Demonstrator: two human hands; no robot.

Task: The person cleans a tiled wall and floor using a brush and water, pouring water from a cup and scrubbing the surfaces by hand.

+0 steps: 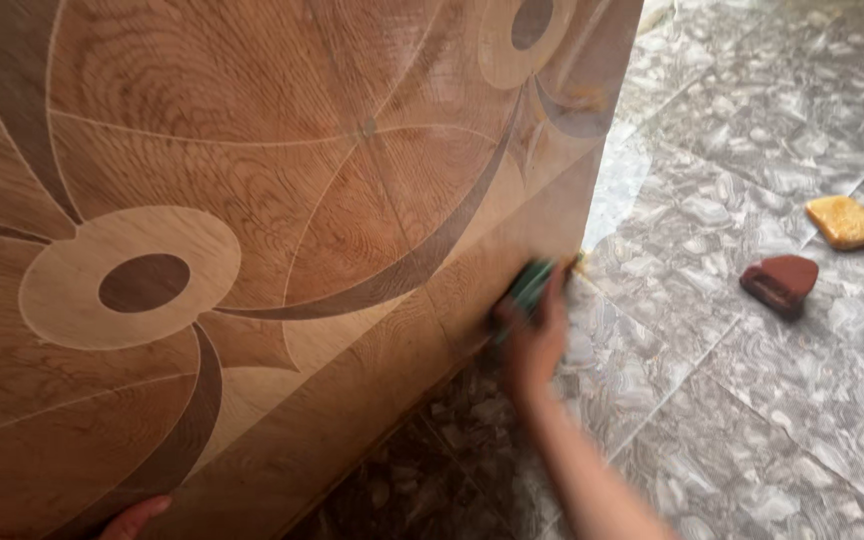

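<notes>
Grey marbled floor tiles (752,130) filled the right and lower part of the view, crossed by thin pale joints. Stood on edge over those tiles: a large inlaid wooden panel (282,200), tilted, taking up the whole left and centre. Showed curved dark bands, pale rings with dark oval centres, warm oak grain between them.

Right hand (532,335) pressed against the lower right edge of the panel, arm reaching up from the bottom of the view. Fingers closed around a green pad (530,285), held flat against the panel's edge; blurred, so exact finger placement could not be told. Just above the pad, at the panel's corner, a small yellowish smear or scrap, too blurred to name.

Left hand (132,518) barely in view at the bottom, below the panel's lower left part: only a fingertip or two touching the wood. Whether spread or curled could not be told.

Well to the right of the panel, lying on the tiles: a dark reddish-brown block (780,283), rounded, with a darker underside. Farther right and a little higher than the block, a yellow sponge (846,221), rectangular with rounded corners, flat on the floor. Both well apart from the panel and from either hand, near each other but not touching.
</notes>
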